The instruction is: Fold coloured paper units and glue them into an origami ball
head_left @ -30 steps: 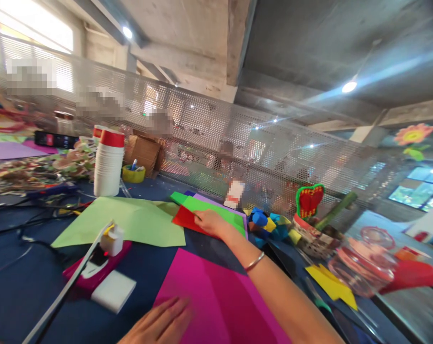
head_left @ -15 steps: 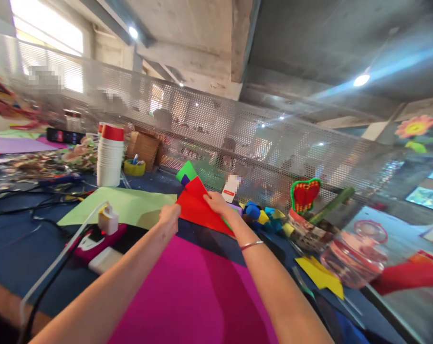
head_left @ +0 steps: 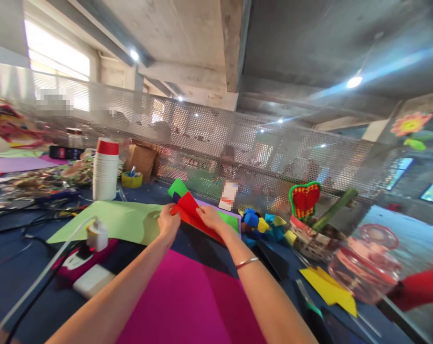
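Both hands hold a red sheet of paper (head_left: 188, 206), tilted above the table. My left hand (head_left: 169, 222) pinches its left edge. My right hand (head_left: 211, 220), with a bangle on the wrist, is closed on its right side. Just beyond the red sheet, a green piece (head_left: 176, 186) and a small dark blue piece stick up; whether they are joined to it I cannot tell. A purple-edged sheet with green (head_left: 232, 221) lies behind my right hand. Nearest me is a large magenta sheet (head_left: 180, 296), partly covered by my forearms.
Left of my hands are a pale green sheet (head_left: 123, 220), a power strip (head_left: 80, 260) with a white plug and cables, and stacked paper cups (head_left: 105, 174). On the right stand a decorated pot (head_left: 309, 239), a clear pink-rimmed jar (head_left: 364, 267) and yellow paper (head_left: 327, 285). A perforated screen (head_left: 195, 129) runs behind.
The red sheet has tipped and now shows a narrower face. My right hand sits lower and slightly closer to my left. The whole view has shifted a little.
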The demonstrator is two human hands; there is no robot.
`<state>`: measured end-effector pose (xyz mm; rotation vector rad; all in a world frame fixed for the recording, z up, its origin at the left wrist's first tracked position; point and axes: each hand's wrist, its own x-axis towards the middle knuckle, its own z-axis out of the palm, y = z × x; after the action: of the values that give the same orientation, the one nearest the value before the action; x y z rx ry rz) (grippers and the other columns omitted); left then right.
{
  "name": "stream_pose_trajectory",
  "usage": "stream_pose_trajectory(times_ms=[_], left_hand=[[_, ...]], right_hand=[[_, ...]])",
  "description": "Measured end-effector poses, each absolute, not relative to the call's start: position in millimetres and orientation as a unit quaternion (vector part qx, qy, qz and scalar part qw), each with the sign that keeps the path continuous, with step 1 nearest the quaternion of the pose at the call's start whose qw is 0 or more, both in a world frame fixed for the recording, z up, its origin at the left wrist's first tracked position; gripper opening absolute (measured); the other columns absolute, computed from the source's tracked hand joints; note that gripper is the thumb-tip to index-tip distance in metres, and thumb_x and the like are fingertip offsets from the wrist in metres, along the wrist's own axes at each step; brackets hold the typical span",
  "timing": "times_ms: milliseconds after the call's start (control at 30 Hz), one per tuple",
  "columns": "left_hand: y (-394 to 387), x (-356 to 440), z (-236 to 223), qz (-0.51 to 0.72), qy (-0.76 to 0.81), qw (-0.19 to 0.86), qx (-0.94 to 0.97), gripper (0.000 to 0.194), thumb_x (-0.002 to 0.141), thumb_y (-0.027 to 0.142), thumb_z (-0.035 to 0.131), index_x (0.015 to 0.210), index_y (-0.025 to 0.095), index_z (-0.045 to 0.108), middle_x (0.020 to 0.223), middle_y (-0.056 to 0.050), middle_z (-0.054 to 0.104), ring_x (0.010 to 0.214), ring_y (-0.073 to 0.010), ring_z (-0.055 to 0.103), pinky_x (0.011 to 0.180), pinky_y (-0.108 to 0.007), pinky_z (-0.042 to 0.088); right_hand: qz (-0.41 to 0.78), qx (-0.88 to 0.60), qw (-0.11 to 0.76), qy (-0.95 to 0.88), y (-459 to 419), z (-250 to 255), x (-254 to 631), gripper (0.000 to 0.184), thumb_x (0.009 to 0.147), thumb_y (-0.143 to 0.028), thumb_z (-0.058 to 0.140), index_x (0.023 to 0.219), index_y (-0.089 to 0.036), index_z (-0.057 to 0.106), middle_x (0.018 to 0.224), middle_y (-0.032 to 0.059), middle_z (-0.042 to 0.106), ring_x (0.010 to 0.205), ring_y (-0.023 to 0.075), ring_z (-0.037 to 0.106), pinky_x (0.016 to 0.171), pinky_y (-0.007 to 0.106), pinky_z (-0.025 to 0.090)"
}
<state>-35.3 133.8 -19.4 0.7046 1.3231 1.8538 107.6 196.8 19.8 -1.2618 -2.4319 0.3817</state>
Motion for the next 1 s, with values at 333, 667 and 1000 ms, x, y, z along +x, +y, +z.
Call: stream_pose_trajectory(times_ms=[333,667,1000], left_hand=[[139,-27,-11,0.762,0.406,0.441,0.244,0.058,0.072,0.014,0.076,0.121,0.011,0.045,0.082,-0.004,0.063,0.068,-0.0118,0.066,0.071,-0.026,0.055],[141,-27,-17,0.755,0.389,0.466,0.246,0.039,0.071,0.017,0.077,0.103,0.01,0.055,0.085,-0.006,0.065,0.068,-0.0102,0.065,0.071,-0.024,0.054],[138,-26,-12,0.747,0.414,0.467,0.228,0.041,0.069,0.018,0.079,0.101,0.007,0.056,0.082,-0.007,0.065,0.064,-0.0095,0.064,0.072,-0.027,0.054]], right_hand=[[0.159,-0.442,0.214,-0.856,204,14,112,0.031,0.094,-0.041,0.05,0.088,-0.013,0.063,0.084,0.0008,0.064,0.076,0.0148,0.063,0.073,0.033,0.051],[0.162,-0.429,0.211,-0.863,201,18,112,0.047,0.096,-0.041,0.034,0.077,-0.013,0.067,0.077,0.0057,0.069,0.071,0.0187,0.06,0.062,0.027,0.04],[0.163,-0.383,0.181,-0.891,188,23,112,0.042,0.094,-0.045,0.042,0.091,-0.016,0.072,0.087,0.0065,0.073,0.079,0.0201,0.063,0.065,0.026,0.041]])
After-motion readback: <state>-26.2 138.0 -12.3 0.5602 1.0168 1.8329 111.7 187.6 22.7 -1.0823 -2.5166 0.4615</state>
